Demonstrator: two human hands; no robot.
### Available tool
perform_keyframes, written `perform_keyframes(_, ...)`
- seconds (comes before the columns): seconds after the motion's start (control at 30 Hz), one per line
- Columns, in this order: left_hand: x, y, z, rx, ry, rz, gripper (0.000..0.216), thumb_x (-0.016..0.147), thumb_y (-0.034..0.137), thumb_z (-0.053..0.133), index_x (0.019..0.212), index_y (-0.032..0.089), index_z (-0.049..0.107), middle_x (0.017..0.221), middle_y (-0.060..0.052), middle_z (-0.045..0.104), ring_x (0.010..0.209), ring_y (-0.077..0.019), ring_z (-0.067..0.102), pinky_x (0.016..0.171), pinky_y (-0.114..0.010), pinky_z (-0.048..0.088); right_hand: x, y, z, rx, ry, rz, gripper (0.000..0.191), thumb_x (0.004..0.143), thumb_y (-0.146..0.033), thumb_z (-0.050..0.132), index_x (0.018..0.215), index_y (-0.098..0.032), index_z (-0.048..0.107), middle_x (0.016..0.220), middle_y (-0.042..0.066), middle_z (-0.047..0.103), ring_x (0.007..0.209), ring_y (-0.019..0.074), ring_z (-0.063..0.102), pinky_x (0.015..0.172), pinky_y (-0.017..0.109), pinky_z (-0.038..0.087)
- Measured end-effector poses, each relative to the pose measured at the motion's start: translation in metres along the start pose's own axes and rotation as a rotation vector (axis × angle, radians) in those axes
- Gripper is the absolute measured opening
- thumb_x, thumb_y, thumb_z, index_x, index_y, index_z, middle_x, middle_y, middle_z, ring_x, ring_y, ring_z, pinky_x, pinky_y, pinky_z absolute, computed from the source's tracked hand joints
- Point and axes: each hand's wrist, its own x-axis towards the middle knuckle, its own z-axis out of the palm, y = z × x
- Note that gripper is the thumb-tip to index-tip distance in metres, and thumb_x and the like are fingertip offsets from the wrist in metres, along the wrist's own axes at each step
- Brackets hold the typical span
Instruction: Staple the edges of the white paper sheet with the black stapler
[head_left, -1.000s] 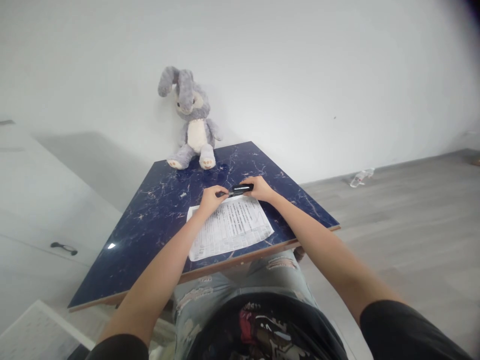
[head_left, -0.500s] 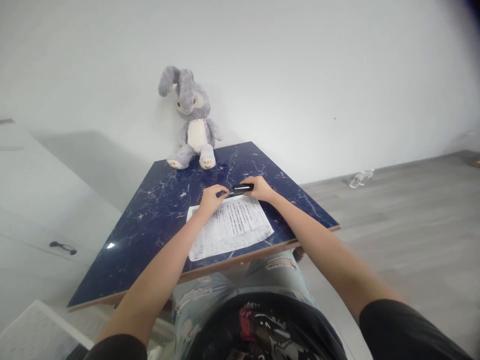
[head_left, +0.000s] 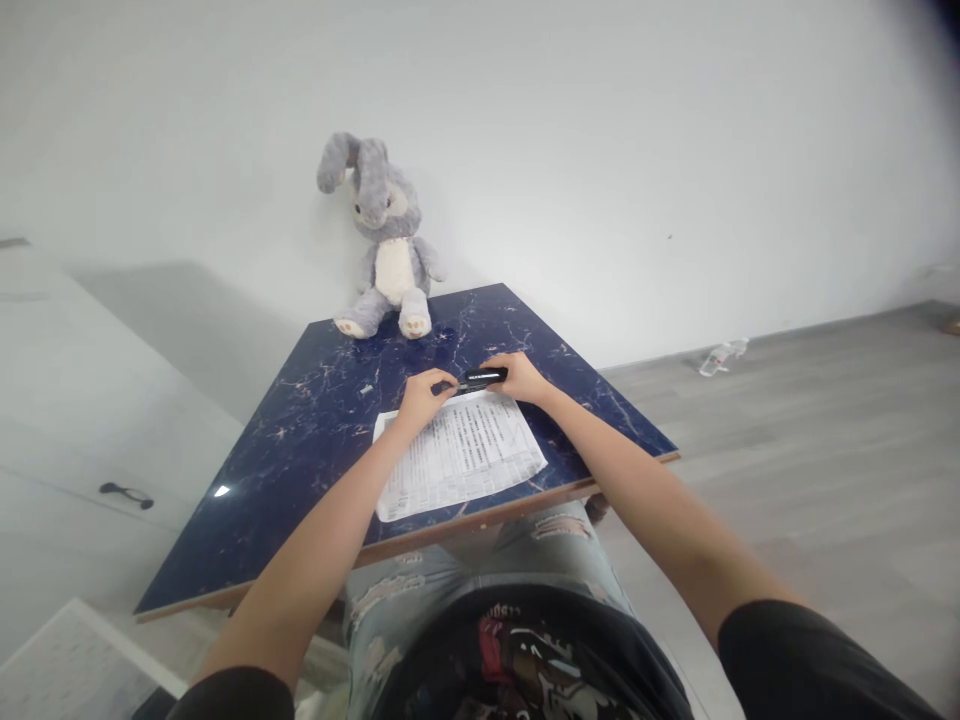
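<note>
A black stapler [head_left: 486, 376] is held just above the far edge of a printed sheet of paper [head_left: 469, 445]. My right hand [head_left: 519, 378] is closed around the stapler's right end. At its left end, a thin metallic part shows, and the fingers of my left hand [head_left: 424, 398] are pinched on it. Whether a small piece sits between those left fingertips is too small to tell. The paper lies on the dark blue marbled table [head_left: 300, 440], partly under my left hand and wrist, with its right side slightly wavy.
A grey plush rabbit [head_left: 394, 265] sits at the back of the table against the white wall. A small pale scrap [head_left: 366, 389] lies left of the paper. Crumpled clear plastic [head_left: 722, 357] rests on the floor at right. A white cabinet with a dark handle [head_left: 126, 495] stands at left.
</note>
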Motion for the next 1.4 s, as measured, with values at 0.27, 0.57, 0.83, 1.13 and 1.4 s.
perform_keyframes(0.27,0.0005,-0.0006,0.0,0.027,0.014,0.017,0.01,0.084,0.016,0.074,0.088,0.023,0.08,0.094,-0.005,0.078,0.087,-0.0221,0.069,0.088,-0.036,0.052,0.0002,0.0014,0.0,-0.007,-0.006,0.01,0.038,0.068,-0.009,0.074,0.103,-0.018,0.083,0.101,0.006,0.082,0.092,0.0252,0.076,0.085,0.029,0.056)
perform_keyframes(0.57,0.001,-0.0014,0.0,0.077,0.017,0.082,0.015,0.081,0.007,0.075,0.087,0.021,0.078,0.092,-0.002,0.078,0.085,-0.0196,0.071,0.085,-0.034,0.054,0.0002,0.0017,0.0007,-0.001,0.002,0.006,0.038,0.067,-0.008,0.074,0.102,-0.018,0.083,0.1,0.006,0.082,0.091,0.0255,0.076,0.084,0.029,0.056)
perform_keyframes(0.83,0.0016,-0.0042,0.0011,0.092,0.013,0.1,0.015,0.081,0.006,0.076,0.086,0.02,0.078,0.092,-0.003,0.078,0.087,-0.0203,0.072,0.088,-0.036,0.055,0.0003,0.0016,0.0,0.005,-0.004,0.008,0.038,0.067,-0.008,0.074,0.103,-0.017,0.083,0.1,0.007,0.081,0.091,0.0254,0.076,0.084,0.03,0.055)
perform_keyframes(1.13,0.0005,-0.0052,-0.001,0.096,0.025,0.11,0.017,0.081,0.004,0.075,0.087,0.02,0.078,0.092,-0.003,0.078,0.087,-0.0198,0.072,0.089,-0.035,0.055,0.0,-0.0001,-0.0005,-0.002,-0.001,0.016,0.038,0.067,-0.009,0.074,0.103,-0.018,0.083,0.1,0.006,0.082,0.092,0.026,0.076,0.084,0.03,0.056)
perform_keyframes(1.4,0.0001,-0.0052,-0.0016,0.068,0.037,0.117,0.015,0.085,0.008,0.073,0.089,0.021,0.078,0.094,-0.003,0.078,0.086,-0.0191,0.071,0.083,-0.033,0.055,-0.0007,0.0001,-0.0029,0.012,-0.001,0.06,0.037,0.066,-0.01,0.076,0.102,-0.018,0.084,0.098,0.005,0.082,0.09,0.0252,0.076,0.082,0.029,0.056)
